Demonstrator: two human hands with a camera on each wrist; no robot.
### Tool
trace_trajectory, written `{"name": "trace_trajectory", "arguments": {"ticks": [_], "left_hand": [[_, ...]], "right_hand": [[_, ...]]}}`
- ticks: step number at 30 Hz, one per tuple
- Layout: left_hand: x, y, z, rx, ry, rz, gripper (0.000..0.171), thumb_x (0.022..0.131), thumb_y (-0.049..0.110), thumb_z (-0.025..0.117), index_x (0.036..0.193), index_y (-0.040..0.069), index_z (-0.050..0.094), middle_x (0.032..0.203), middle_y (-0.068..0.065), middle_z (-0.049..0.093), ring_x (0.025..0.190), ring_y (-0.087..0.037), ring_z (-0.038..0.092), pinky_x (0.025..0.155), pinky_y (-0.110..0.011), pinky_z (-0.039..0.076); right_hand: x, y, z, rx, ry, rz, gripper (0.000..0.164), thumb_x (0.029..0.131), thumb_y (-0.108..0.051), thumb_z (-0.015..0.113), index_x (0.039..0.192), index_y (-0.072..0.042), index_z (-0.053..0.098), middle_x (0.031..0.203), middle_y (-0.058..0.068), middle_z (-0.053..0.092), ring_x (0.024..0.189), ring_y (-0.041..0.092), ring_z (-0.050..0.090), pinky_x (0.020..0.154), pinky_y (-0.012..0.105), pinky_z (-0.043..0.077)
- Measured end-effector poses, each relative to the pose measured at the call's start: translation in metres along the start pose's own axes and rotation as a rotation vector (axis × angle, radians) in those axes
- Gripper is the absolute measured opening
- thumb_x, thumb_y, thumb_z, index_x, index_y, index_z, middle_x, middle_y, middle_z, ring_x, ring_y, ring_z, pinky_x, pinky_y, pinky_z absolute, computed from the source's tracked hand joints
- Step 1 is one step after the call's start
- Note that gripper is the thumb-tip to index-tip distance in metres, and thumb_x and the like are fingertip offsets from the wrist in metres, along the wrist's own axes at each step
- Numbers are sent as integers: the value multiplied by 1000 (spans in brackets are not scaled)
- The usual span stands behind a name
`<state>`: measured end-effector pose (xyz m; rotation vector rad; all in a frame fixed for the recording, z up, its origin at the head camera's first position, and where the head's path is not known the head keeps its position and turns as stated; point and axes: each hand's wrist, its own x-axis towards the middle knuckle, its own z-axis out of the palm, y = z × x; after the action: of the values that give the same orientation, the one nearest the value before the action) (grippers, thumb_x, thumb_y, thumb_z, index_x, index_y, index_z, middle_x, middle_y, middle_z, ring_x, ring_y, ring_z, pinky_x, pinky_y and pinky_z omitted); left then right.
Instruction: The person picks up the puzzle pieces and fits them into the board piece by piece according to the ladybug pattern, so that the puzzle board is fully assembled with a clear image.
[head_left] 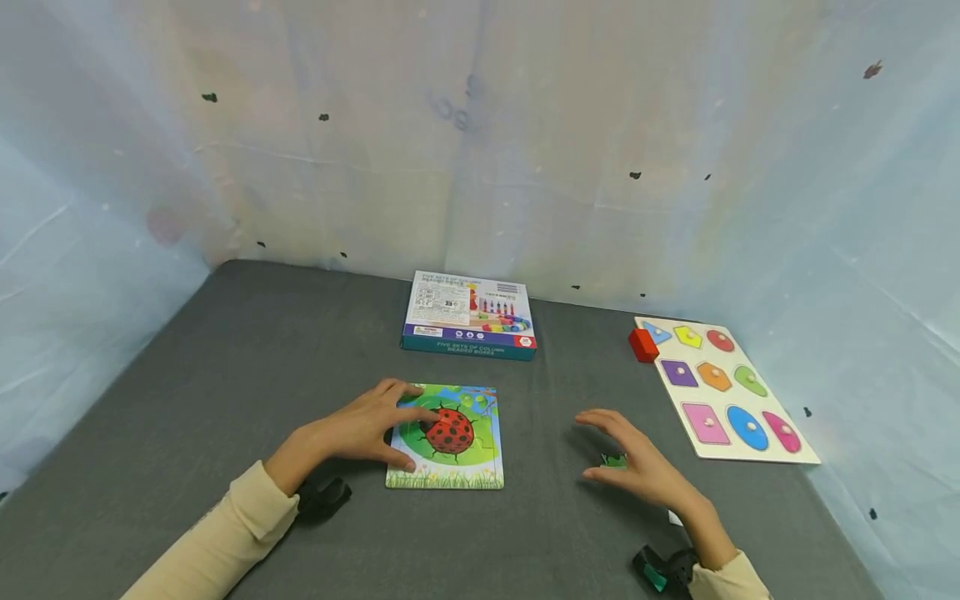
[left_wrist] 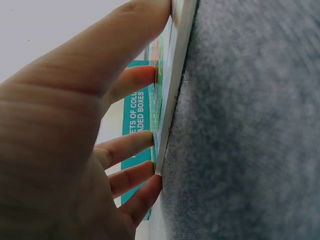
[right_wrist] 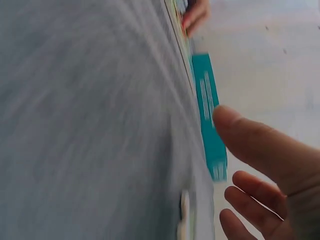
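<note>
A square ladybug puzzle point(head_left: 452, 435) lies on the dark table in front of me. My left hand point(head_left: 358, 430) rests on its left side with spread fingers; in the left wrist view its fingertips touch the top face and edge of the board point(left_wrist: 176, 75). To the right, my right hand point(head_left: 641, 467) is held low over the cloth, thumb and fingers apart, with nothing between them in the right wrist view. Partly hidden behind this hand is a small green piece point(head_left: 615, 460). A bit of white point(head_left: 674, 517) shows beside the right wrist.
A beaded-column toy box point(head_left: 468, 317) lies behind the puzzle. At the right is a shape board point(head_left: 714, 400) with knobbed coloured shapes, and a red block point(head_left: 642, 345) sits at its left edge. Pale sheeting point(head_left: 480, 150) encloses the table's back and sides.
</note>
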<state>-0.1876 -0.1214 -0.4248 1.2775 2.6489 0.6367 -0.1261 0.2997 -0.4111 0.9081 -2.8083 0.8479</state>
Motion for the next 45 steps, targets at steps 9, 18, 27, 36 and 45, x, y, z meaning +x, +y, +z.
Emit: {"name": "trace_trajectory", "arguments": {"ticks": [9, 18, 27, 36, 45], "left_hand": [[-2, 0, 2, 9, 2, -5, 70, 74, 61, 66, 134, 27, 53, 142, -13, 35, 127, -33, 30, 95, -56, 34], [-2, 2, 0, 11, -7, -8, 71, 74, 60, 67, 135, 26, 52, 143, -12, 35, 126, -33, 30, 95, -56, 34], [-2, 2, 1, 18, -7, -5, 72, 74, 61, 66, 135, 26, 52, 143, -13, 35, 127, -33, 29, 95, -57, 33], [-1, 0, 1, 33, 6, 11, 72, 74, 63, 65, 134, 26, 52, 142, -12, 36, 126, -33, 30, 95, -56, 34], [-1, -1, 1, 25, 6, 10, 72, 74, 62, 65, 134, 26, 52, 142, -12, 36, 127, -33, 29, 95, -56, 33]], "right_hand": [[-38, 16, -15, -30, 39, 83, 67, 75, -25, 79, 134, -13, 49, 132, -4, 47, 117, 7, 45, 91, 21, 41], [-58, 22, -16, -68, 12, 144, 62, 77, -31, 76, 131, -15, 52, 128, -2, 51, 114, 6, 46, 90, 21, 42], [-59, 24, -13, -84, 23, 128, 51, 79, -27, 74, 126, -17, 58, 121, -5, 52, 107, 9, 49, 88, 20, 41], [-57, 29, -9, -72, 59, 77, 48, 81, -19, 73, 126, -12, 58, 122, 0, 51, 109, 9, 47, 91, 11, 34], [-55, 34, -7, -54, 73, 42, 45, 81, -12, 72, 124, -10, 59, 124, 4, 53, 113, 4, 44, 92, 7, 29]]}}
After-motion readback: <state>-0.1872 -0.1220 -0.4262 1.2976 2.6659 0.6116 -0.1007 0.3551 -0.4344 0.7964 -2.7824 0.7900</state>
